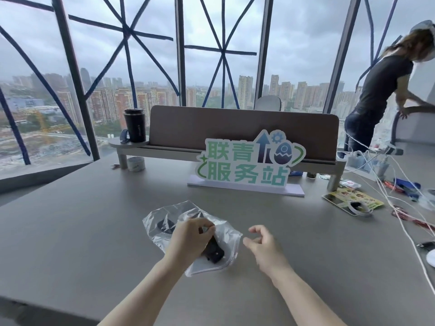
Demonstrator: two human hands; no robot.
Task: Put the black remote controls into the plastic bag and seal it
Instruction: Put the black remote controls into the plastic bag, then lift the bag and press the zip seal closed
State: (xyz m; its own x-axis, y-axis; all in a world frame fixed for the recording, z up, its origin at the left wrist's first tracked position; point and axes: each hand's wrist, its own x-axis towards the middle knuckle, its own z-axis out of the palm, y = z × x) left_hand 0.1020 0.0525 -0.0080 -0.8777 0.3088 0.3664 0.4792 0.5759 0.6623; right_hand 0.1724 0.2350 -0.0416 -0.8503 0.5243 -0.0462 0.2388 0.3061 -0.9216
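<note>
The crinkled clear plastic bag [188, 234] lay on the grey worktop [70, 231]. Two black remote controls [213, 254] sat inside it. A green-lettered standing sign [247, 164] stood behind.

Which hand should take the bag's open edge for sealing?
Right, probably. The right hand hovers empty and half-curled just beside the plastic bag, while the left hand is busy pinching at the bag over a black remote.

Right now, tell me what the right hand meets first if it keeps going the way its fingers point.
Probably the plastic bag: the right hand points left at its near edge, empty; depth is unclear.
</note>
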